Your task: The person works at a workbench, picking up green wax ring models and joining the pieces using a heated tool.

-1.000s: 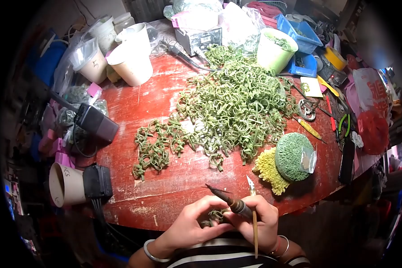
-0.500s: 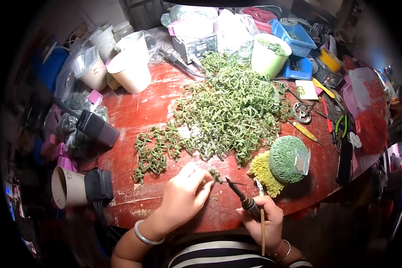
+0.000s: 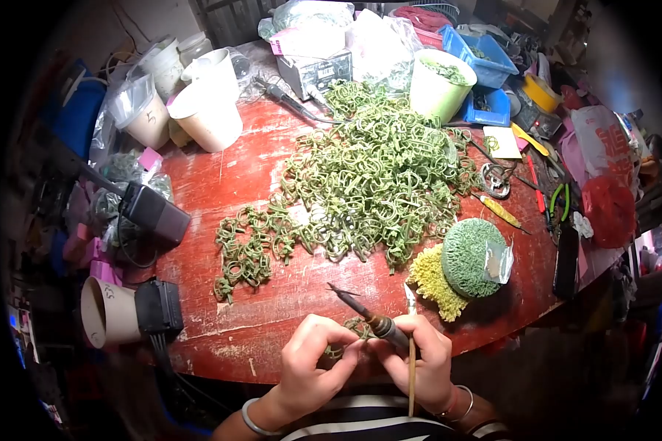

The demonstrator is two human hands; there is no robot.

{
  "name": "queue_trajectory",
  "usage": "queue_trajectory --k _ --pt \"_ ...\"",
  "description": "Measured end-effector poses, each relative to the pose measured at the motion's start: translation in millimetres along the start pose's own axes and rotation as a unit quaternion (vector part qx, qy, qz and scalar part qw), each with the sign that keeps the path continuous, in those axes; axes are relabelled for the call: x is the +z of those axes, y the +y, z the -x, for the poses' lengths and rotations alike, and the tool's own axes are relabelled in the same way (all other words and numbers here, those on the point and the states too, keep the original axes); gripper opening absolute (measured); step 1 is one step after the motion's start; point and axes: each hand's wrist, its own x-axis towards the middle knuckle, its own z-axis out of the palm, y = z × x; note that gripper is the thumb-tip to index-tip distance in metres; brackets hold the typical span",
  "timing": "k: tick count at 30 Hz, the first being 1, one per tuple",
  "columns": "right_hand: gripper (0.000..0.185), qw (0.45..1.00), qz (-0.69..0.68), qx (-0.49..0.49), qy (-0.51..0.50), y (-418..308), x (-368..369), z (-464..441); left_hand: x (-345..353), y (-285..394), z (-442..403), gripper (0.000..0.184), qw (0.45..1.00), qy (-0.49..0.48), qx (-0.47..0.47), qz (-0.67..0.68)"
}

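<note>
Near the table's front edge, my left hand (image 3: pixel 309 364) pinches a small green curled piece (image 3: pixel 359 328). Beside it, my right hand (image 3: pixel 424 364) is closed around a dark pen-like tool (image 3: pixel 379 323) with a thin pointed tip, and around a thin wooden-handled knife (image 3: pixel 412 367) whose blade points up. The fingertips of both hands nearly meet at the green piece. Beyond them a large pile of green curled pieces (image 3: pixel 375 176) covers the middle of the table, with a smaller cluster (image 3: pixel 246 253) at its left.
A round green sponge-like pad (image 3: pixel 472 257) and a yellow one (image 3: pixel 438 283) lie right of centre. White buckets (image 3: pixel 207 117) stand back left, a light green bucket (image 3: pixel 440 88) at the back. Dark boxes (image 3: pixel 154 213) are at the left; pliers (image 3: pixel 560 202) and blue trays (image 3: pixel 485 59) at the right.
My left hand has come back from over the table toward the front edge, with a green piece at its fingers. My right hand has moved slightly left, and the two hands are together again.
</note>
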Motion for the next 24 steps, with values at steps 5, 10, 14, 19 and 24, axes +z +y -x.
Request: queue_trajectory --k 5,10,14,19,24 --pt "0.023 0.999 -0.006 0.037 0.029 -6 -1 2 -9 0 4 0.044 0.936 -0.046 -0.23 0.262" --pt "0.021 0.999 -0.015 0.032 0.018 -6 -2 3 -14 -6 4 0.031 0.928 -0.117 -0.245 0.255" --pt "0.021 0.998 -0.024 0.058 0.006 -6 -3 4 -11 -14 6 0.024 0.954 -0.096 -0.178 0.22" --pt "0.02 0.997 -0.023 0.068 0.0 -5 -3 4 -12 -15 7 0.026 0.962 -0.091 -0.163 0.197" --pt "0.021 0.999 -0.009 0.051 0.005 -5 -2 2 -12 -15 6 0.027 0.963 -0.091 -0.156 0.198"
